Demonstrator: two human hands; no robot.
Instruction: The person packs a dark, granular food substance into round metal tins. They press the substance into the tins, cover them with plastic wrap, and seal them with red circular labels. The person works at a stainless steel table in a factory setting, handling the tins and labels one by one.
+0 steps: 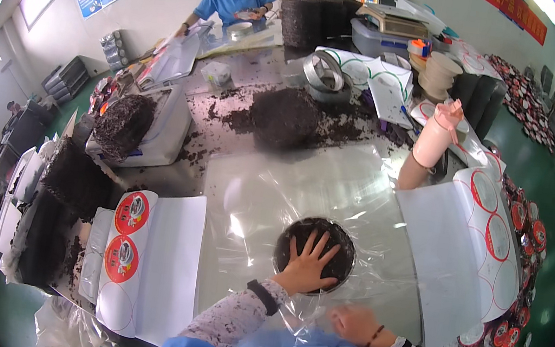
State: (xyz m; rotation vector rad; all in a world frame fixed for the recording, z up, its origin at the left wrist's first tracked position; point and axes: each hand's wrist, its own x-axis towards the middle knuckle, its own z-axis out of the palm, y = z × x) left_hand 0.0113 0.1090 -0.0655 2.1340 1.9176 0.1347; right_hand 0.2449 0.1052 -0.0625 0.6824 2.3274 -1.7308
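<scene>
My left hand [309, 262] lies with spread fingers on a round, dark pressed cake [322, 233], which looks like dried seaweed. Clear plastic film [247, 201] spreads around the cake on the table, wrinkled and shiny. My right hand [355, 323] is blurred and curled just right of and below the cake, near the film's edge by my body; whether it grips the film is hidden. Further up the table stands a thick dark round stack [284, 116] with loose flakes about it. Metal rings [323, 72] lie behind that stack.
Sheets of round red labels [127, 237] lie at left, more label sheets [487, 230] at right. A pink bottle [434, 137] stands at back right. A dark clump rests on a white box [169, 131]. Across the table a person [238, 0] in blue works. Many round packs [513, 334] cover the floor.
</scene>
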